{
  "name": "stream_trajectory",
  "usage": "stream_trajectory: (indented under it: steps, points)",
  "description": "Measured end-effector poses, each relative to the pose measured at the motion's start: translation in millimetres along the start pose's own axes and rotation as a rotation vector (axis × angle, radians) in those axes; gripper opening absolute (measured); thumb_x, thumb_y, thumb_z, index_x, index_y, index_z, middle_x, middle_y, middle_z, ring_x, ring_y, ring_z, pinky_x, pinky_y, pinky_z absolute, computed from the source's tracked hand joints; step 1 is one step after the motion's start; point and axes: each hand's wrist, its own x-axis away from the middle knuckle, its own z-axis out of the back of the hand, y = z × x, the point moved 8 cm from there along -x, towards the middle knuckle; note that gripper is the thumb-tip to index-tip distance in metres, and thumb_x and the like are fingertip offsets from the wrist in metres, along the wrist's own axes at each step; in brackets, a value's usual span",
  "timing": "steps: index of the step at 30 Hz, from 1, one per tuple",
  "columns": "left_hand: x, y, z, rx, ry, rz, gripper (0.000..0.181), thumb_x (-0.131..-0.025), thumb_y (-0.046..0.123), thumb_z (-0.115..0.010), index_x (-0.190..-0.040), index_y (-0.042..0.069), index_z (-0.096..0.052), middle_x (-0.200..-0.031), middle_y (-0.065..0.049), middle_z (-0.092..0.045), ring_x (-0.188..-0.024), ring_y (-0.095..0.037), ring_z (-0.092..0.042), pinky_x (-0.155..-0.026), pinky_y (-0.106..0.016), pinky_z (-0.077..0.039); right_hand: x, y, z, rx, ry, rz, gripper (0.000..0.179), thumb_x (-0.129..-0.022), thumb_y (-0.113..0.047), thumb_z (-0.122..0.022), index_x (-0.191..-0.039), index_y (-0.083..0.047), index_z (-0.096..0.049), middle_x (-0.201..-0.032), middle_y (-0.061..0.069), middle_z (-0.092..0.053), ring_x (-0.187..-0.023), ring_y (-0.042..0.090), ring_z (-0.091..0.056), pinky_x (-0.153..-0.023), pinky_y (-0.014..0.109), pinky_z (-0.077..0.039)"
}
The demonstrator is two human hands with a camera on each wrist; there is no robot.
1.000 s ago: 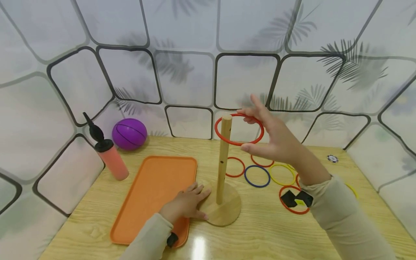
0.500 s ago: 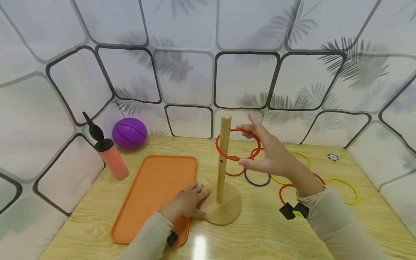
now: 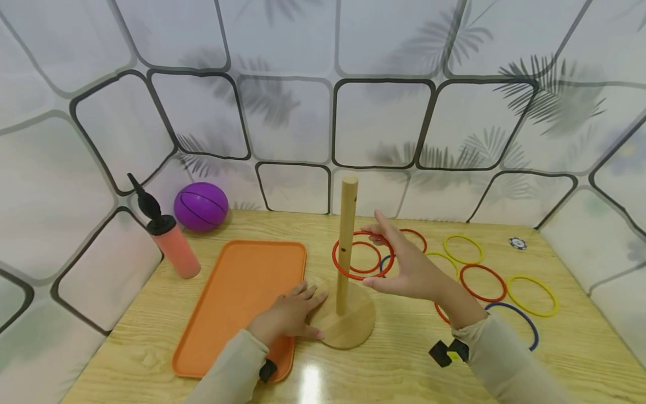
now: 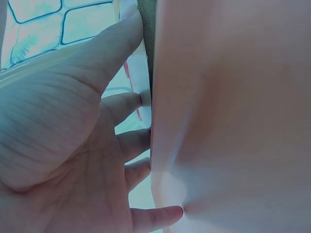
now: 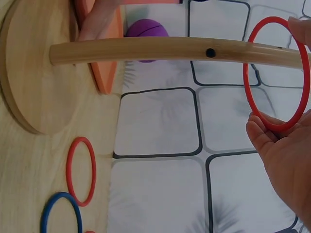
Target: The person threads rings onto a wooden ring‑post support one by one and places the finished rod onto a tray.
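Observation:
My right hand (image 3: 411,270) holds a red ring (image 3: 335,264) by its right side, thumb at the near edge and fingers at the far edge. The ring encircles an upright wooden peg (image 3: 348,210) about halfway down; in the right wrist view the ring (image 5: 246,80) also loops the peg (image 5: 146,50). At the peg's foot, my left hand (image 3: 289,318) lies with spread fingers on the round wooden base (image 3: 355,331), its heel over the tray's edge. The left wrist view shows the palm (image 4: 58,145) close up, its fingertips against a pale surface.
Left of the base lies an orange tray (image 3: 247,286). Behind it are a purple ball (image 3: 201,207) and a pink pump (image 3: 176,252) with a black nozzle. To the right lie several rings, including a yellow ring (image 3: 549,308) and a blue ring (image 3: 535,336), plus a poker chip (image 3: 517,243).
My right hand has brought the red ring down the peg from near its top to about the middle. The left hand has stayed on the base.

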Motion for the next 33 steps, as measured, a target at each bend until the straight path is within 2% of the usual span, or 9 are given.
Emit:
stream_trajectory:
  steps: [10,21,26,33]
  points:
    - [0.3,1.8,0.9,0.004,-0.006,0.007,0.084,-0.077,0.051,-0.071,-0.148,0.020,-0.037,-0.153,-0.011,-0.029,-0.143,-0.032,-0.016,-0.102,-0.062,-0.028,19.1,24,-41,0.002,-0.035,-0.077,0.107,-0.077,-0.025,-0.080,-0.153,-0.007,-0.007,-0.139,0.016,-0.043,-0.122,0.030,-0.047,-0.099,0.048,-0.040]
    - [0.3,0.1,0.7,0.006,-0.009,0.011,0.083,-0.079,0.052,-0.070,-0.148,0.021,-0.036,-0.154,-0.010,-0.027,-0.143,-0.031,-0.015,-0.103,-0.062,-0.027,43.3,58,-86,-0.110,-0.076,-0.173,0.108,-0.075,-0.031,-0.081,-0.153,-0.011,-0.010,-0.141,0.014,-0.040,-0.120,0.034,-0.047,-0.098,0.044,-0.041]
    - [0.7,0.6,0.4,0.019,-0.010,0.010,0.084,-0.078,0.051,-0.071,-0.149,0.022,-0.034,-0.154,-0.010,-0.027,-0.143,-0.031,-0.015,-0.103,-0.063,-0.026,50.4,67,-99,-0.146,-0.102,-0.209,0.109,-0.075,-0.036,-0.081,-0.154,-0.018,-0.007,-0.143,0.009,-0.038,-0.127,0.031,-0.041,-0.102,0.047,-0.037]
    - [2.5,-0.3,1.5,0.038,-0.007,0.022,0.084,-0.078,0.051,-0.071,-0.148,0.022,-0.035,-0.154,-0.010,-0.027,-0.143,-0.030,-0.014,-0.104,-0.062,-0.025,57.0,75,-108,-0.073,-0.120,-0.238,0.114,-0.072,-0.042,-0.081,-0.154,-0.016,-0.007,-0.143,0.003,-0.040,-0.131,0.025,-0.030,-0.101,0.053,-0.033]
